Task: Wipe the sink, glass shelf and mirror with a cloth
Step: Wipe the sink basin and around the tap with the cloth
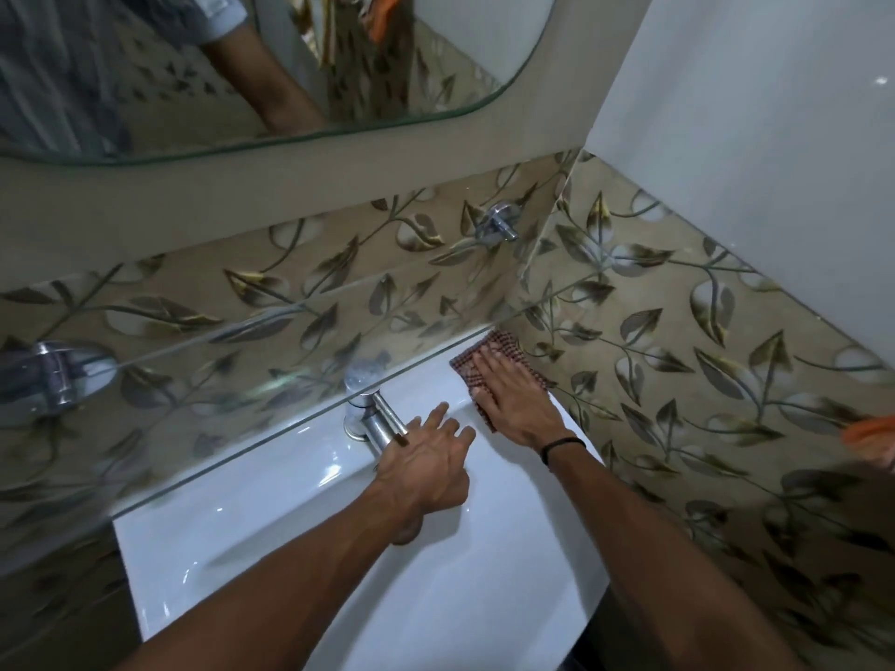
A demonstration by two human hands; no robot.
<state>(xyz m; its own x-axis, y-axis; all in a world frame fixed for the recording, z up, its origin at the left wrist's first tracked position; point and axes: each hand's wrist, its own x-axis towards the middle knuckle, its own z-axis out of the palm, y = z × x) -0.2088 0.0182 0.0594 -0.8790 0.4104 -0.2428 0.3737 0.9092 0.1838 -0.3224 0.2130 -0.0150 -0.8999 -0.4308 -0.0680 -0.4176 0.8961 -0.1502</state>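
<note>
1. The sink (290, 549) is smooth, glossy white, ceramic by the look.
2. The tap (382, 423) is shiny metal.
3. The glass shelf (218, 380) is clear and reflective.
4. The cloth (489, 348) is matt, checked woven fabric.
5. The wall tiles (678, 380) are glossy.

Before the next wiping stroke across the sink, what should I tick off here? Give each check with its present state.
1. The cloth lies flat on the back right corner of the sink: ok.
2. The right hand presses the cloth with straight fingers: ok.
3. The left hand rests on the sink, not on the cloth: ok.
4. Leftward path free: not ok, the left hand and the tap stand in it.
5. Cloth damp: cannot tell.
6. The glass shelf and mirror already wiped: cannot tell.
</note>
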